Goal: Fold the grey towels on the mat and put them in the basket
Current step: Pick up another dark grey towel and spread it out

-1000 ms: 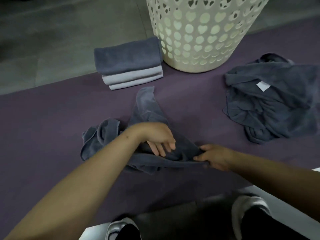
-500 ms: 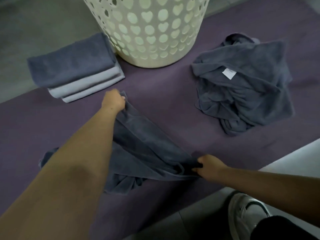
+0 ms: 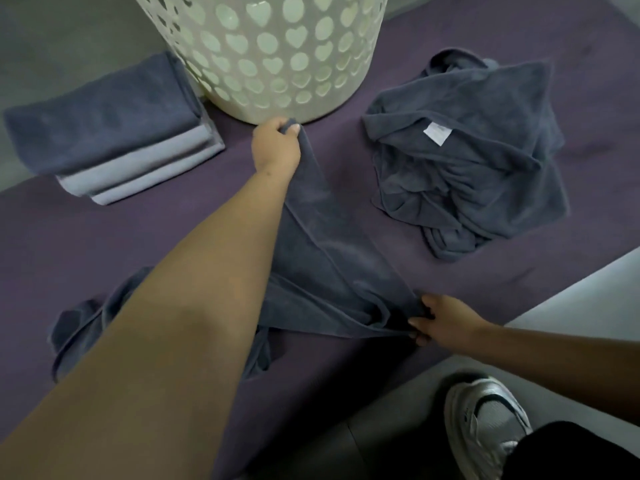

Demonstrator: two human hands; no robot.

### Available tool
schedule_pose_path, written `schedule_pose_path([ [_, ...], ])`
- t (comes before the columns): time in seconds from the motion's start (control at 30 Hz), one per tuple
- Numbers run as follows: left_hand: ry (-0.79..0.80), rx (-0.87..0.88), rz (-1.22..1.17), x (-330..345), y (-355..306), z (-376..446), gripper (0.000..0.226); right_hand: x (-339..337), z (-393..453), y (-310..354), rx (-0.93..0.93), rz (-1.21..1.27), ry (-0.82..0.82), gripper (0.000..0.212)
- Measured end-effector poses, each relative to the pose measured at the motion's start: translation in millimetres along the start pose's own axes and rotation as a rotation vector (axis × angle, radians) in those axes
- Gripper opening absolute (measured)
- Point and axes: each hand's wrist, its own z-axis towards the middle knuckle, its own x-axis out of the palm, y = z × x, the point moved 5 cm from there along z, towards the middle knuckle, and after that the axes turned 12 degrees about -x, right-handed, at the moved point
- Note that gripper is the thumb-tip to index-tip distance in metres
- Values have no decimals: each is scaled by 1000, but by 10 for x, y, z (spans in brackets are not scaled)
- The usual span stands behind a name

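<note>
Grey towel [image 3: 332,258] lies stretched across the purple mat [image 3: 138,237], held at two corners. Left hand [image 3: 275,147] is reached far forward, fingers curled round the far corner of the towel, just beside the base of the basket [image 3: 270,53]; whether hand and basket touch cannot be told. Right hand [image 3: 440,318] pinches the near corner between thumb and fingers, low on the mat near its front edge. Cloth between the two hands runs in a taut diagonal band; the remainder trails crumpled to the left, partly hidden under the left forearm. Basket: cream plastic, heart-shaped cut-outs, standing upright on the mat; interior not visible. Stack of folded towels [image 3: 110,129] sits left of the basket, just beside its wall, dark one on top of two paler ones. Unfolded heap of grey towels [image 3: 467,161] lies right of the basket, white label [image 3: 437,133] facing up. White shoe [image 3: 485,420] on the floor at lower right.
</note>
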Motion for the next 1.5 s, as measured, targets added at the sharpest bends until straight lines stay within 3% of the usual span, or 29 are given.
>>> schedule_pose_path([
  [0.1, -11, 22, -136, 62, -186, -26, 11, -111, -73, -91, -5, -9, -74, 29],
  [0.2, 91, 70, -150, 201, -377, -51, 16, -233, -117, -265, 36, 57, -162, 26],
  [0.27, 190, 92, -4, 343, -359, -107, 32, -293, -143, -323, 33, 38, -196, 21],
  [0.37, 250, 201, 297, 531, -167, -323, 57, -340, -189, -298, -52, -82, -264, 35],
  [0.47, 218, 523, 447, 632, 42, -874, 33, -345, -206, -87, -362, -422, -410, 32],
  [0.53, 323, 663, 472, 620, 255, -1342, 19, -275, -189, 32, -561, -564, -335, 25],
  [0.67, 744, 781, 778, 488, 945, -2030, 31, -152, -123, 52, -685, -576, 5, 38],
  [0.77, 813, 874, 797, 328, 1228, -2268, 47, -153, -158, -26, -736, -626, 77, 39],
  [0.9, 902, 903, 865, 278, 1341, -2409, 41, -140, -230, -27, -801, -730, 140, 41],
  [1.0, 764, 923, 880, 198, 1270, -2319, 44, -173, -210, 130, -762, -747, 137, 38],
  [1.13, 377, 874, 847, -153, 1191, -1990, 48, -144, -132, 402, -700, -825, 39, 47],
  [1.2, 230, 706, 923, -433, 1222, -1703, 56, -104, -55, 469, -607, -906, 81, 56],
  [1.37, 293, -42, 1079, -1286, 1736, -1023, 69, -69, 117, 782, -544, -980, 57, 53],
  [1.43, 286, -163, 1055, -1554, 1882, -942, 71, -38, 144, 934, -543, -985, 12, 49],
  [1.5, 333, -171, 985, -1689, 1943, -1001, 59, 23, 164, 1115, -584, -936, -21, 46],
])
